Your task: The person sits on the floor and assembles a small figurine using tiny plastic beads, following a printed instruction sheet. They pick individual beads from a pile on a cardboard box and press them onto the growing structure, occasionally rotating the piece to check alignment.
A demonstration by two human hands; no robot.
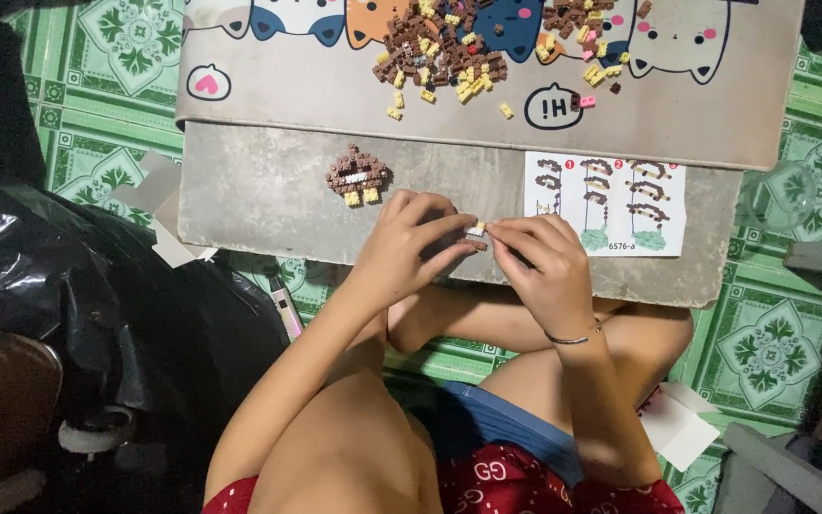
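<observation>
Seen from above, I sat cross-legged at a low grey bench (268, 205). My left hand (409, 243) and right hand (539, 262) met at its near edge, each grip pinched on one tiny cream-and-brown brick cluster (476, 231). Squeezed unevenly, the piece could have snapped apart or dropped into my lap, I judged. A finished brown model (357, 175) lay to the left, the instruction sheet (611, 205) to the right, and loose bricks (444, 52) were heaped farther off.

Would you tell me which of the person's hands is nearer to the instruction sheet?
Right. The right hand sits just below and left of the instruction sheet, close to its lower left corner. The left hand is farther left, beyond the right.
</observation>
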